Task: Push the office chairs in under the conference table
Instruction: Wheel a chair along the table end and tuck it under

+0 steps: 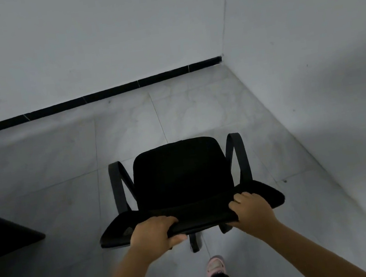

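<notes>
Floor tiles (128,132), pale and marbled, ran up to a white wall (90,45) with a black skirting strip (98,96) along its foot. Left of the office chair (181,177) a dark slab corner (2,231) jutted in — most likely the conference table, though too little showed to be sure. The chair itself stood on open floor, well apart from that corner, its seat facing the wall and its backrest top nearest the person. Both hands held that top edge: the left hand (155,235) had its fingers curled over the rim with the thumb tucked beneath, and the right hand (252,211) clasped the rim just right of centre, fingers bent over the front. Behind the chair a pink shoe (215,265) stepped forward.

To do the step well, the person would probably need to swing the chair leftward toward the slab — keeping both grips level so the castors tracked straight — then line the armrests (238,158) up below the tabletop before pushing.
</notes>
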